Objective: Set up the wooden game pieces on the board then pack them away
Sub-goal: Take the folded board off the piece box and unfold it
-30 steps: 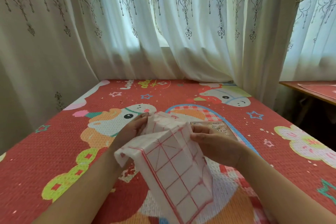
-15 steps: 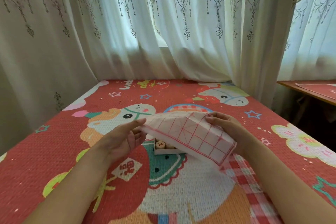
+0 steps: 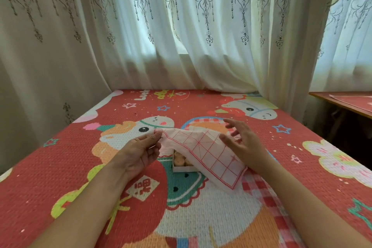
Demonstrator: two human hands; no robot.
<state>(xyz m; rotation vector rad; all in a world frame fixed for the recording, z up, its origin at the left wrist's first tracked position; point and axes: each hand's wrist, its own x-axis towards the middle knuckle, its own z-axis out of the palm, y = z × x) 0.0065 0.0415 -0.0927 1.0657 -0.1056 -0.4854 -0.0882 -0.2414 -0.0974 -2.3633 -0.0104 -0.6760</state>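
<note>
Your left hand pinches the cloth board, which drapes over the box of wooden pieces; your right hand, above that box, has its fingers released.

Of ourselves we saw only two arms, cut off by the bottom edge of the view. Our left hand and right hand were bare. The left forearm and right forearm were bare as well, smooth and uncovered along the whole length that showed.
</note>
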